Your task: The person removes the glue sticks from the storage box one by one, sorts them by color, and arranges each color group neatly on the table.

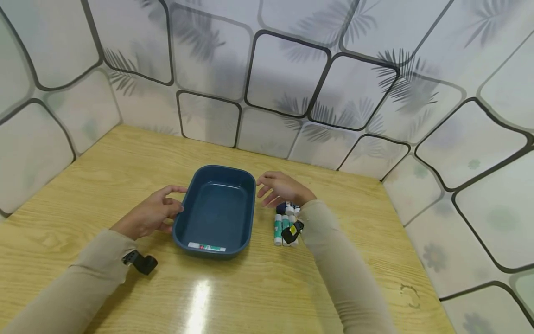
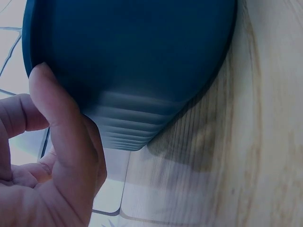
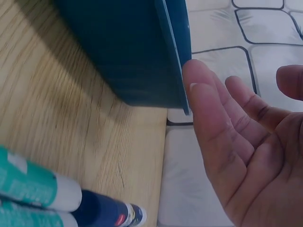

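A dark blue rectangular tub [image 1: 216,215] with rounded corners stands on the table between both hands. Inside it, along the near end, lies a slim white-and-green tube [image 1: 206,247] with a red mark. My left hand [image 1: 152,213] is at the tub's left side; in the left wrist view a fingertip [image 2: 42,78] touches the rim. On the opposite side is my right hand [image 1: 283,188], fingers loosely bent, fingertips right at the rim in the right wrist view. Several green-and-white glue sticks [image 1: 278,229] lie below the right wrist, beside dark blue tubes [image 3: 106,208] with white ends.
The wooden table [image 1: 233,297] meets a patterned wall [image 1: 212,118] at the back and on both sides. Each wrist carries a small black camera, such as the left wrist's camera [image 1: 143,264]. A dark curved mark [image 1: 410,297] shows on the table at right.
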Tool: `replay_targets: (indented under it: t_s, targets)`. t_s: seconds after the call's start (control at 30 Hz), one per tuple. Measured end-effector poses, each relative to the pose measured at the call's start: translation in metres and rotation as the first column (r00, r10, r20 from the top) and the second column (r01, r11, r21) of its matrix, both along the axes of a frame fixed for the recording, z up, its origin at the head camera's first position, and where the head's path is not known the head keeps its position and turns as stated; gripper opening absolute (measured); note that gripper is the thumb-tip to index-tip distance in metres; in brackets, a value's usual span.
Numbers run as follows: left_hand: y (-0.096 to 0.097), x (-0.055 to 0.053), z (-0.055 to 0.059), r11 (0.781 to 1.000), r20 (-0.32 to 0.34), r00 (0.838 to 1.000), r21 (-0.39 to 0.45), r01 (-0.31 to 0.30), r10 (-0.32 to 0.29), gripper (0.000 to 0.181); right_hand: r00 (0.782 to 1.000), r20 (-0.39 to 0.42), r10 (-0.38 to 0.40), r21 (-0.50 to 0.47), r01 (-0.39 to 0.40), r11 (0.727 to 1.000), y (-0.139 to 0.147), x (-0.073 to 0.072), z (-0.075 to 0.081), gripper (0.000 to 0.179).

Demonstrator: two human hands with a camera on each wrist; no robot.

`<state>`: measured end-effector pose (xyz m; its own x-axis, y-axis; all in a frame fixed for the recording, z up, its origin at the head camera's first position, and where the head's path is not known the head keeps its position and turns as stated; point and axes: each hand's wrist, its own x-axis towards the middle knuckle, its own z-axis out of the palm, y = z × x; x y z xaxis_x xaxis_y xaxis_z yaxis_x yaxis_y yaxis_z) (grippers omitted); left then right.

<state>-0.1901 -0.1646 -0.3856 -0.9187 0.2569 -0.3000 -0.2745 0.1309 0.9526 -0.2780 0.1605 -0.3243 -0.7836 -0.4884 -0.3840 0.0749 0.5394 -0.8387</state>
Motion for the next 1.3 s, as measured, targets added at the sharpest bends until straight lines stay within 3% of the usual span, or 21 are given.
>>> replay_targets:
  t_s: [0.87,1.1,1.3]
  targets:
    - [-0.001,0.000,-0.003,1.000,-0.020,1.000,0.015,0.003,-0.003,0.056,0.980,0.064,0.188,0.026,-0.190,0.981,-0.061,-0.002,-0.006,0.039]
    - [-0.003,0.005,-0.007,1.000,0.001,1.000,0.004,0.003,-0.003,0.056,0.953,0.159,0.256,0.019,-0.262,0.965,-0.077,0.004,-0.013,0.035]
    - [-0.003,0.001,-0.003,1.000,-0.021,1.000,-0.005,0.008,-0.009,0.055,0.946,0.167,0.277,0.051,-0.289,0.956,-0.083,0.001,-0.005,0.034]
